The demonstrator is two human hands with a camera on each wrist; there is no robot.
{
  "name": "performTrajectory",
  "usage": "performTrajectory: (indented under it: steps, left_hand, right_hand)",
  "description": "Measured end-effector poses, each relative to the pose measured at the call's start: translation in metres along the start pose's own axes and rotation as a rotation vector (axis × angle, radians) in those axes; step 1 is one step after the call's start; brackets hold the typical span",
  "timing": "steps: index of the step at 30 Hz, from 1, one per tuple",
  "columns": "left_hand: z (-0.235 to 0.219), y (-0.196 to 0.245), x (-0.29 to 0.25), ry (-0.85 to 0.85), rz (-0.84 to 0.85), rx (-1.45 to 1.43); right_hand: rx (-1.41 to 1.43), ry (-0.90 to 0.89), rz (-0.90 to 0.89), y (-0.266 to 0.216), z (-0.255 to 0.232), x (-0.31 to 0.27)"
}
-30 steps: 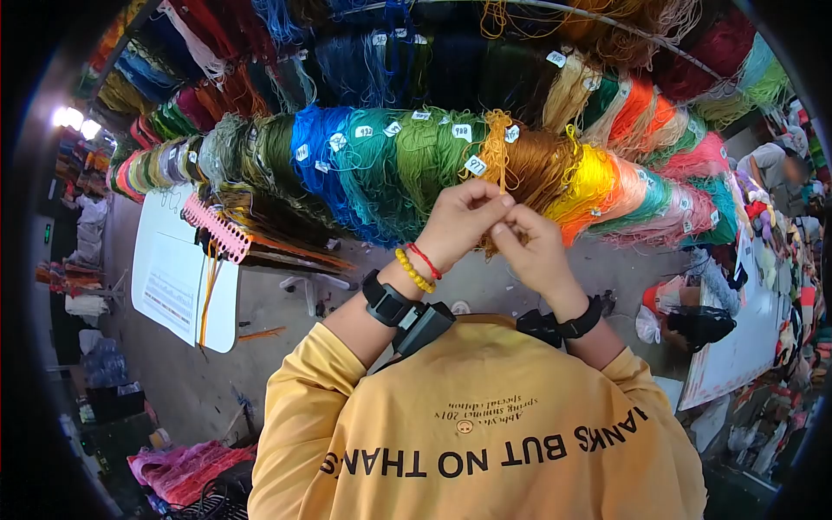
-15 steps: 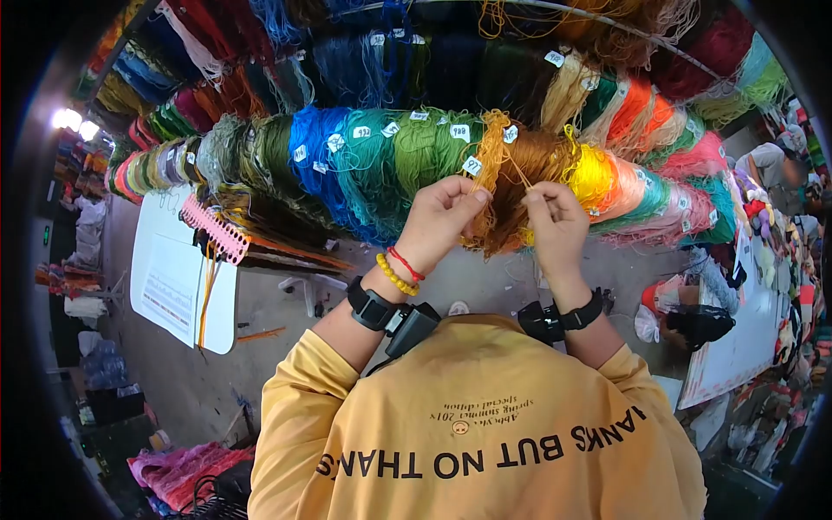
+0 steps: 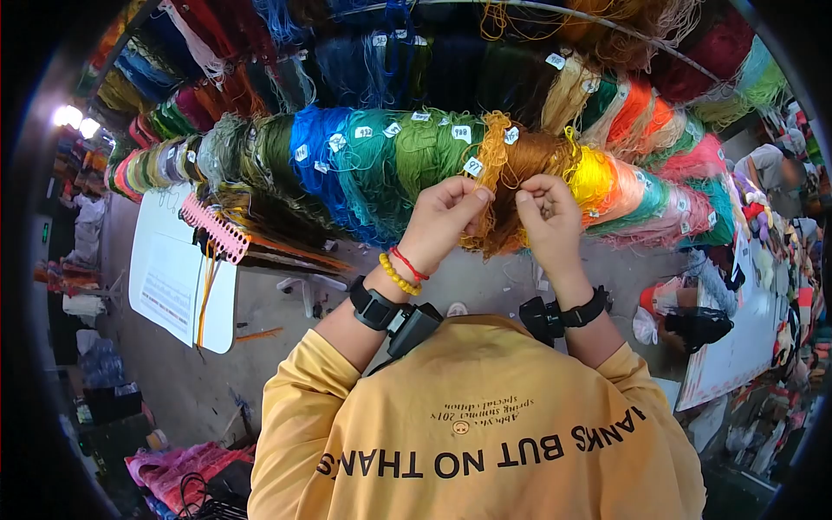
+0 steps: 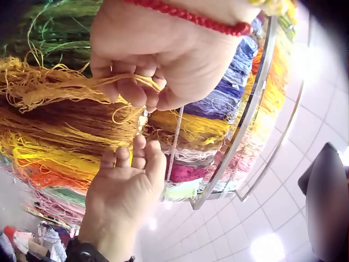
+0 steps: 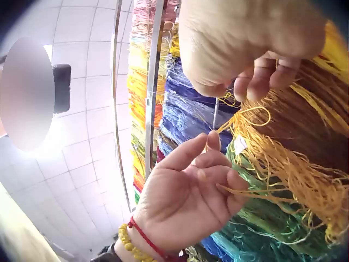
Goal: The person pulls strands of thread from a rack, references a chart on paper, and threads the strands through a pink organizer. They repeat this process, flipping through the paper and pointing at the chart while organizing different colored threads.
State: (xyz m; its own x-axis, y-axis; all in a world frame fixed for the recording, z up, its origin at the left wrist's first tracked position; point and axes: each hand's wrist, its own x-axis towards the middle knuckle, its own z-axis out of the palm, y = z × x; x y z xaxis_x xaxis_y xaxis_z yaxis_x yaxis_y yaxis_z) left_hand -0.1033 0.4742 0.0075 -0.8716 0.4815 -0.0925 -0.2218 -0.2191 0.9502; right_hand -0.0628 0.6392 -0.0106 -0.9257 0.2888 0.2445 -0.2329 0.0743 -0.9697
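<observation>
Fingers of left hand (image 3: 442,215) pinching golden yarn (image 3: 494,152), strands passing between curled fingertips (image 4: 143,93). Right hand (image 3: 546,217) just beside, fingers curled on same yarn; exact pinch hard to tell. Yarn hanging from rack (image 4: 256,109), between green skeins (image 3: 425,152) and brown skein (image 3: 537,156). Paper tags (image 3: 473,165) near.

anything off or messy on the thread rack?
The golden-orange skein is pulled loose and tangled, with stray loops across the brown skein. The left hand and right hand pinch its strands.
</observation>
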Motion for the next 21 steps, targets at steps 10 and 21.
performTrajectory:
  steps: [10,21]
  left_hand:
    - [-0.003,-0.013,-0.005,-0.079,0.156,0.517]
    - [0.014,-0.003,0.031,0.332,0.586,1.158]
  right_hand:
    - [0.202,-0.206,0.209,-0.005,0.016,0.008]
    - [0.308,-0.153,0.31,-0.009,0.007,0.006]
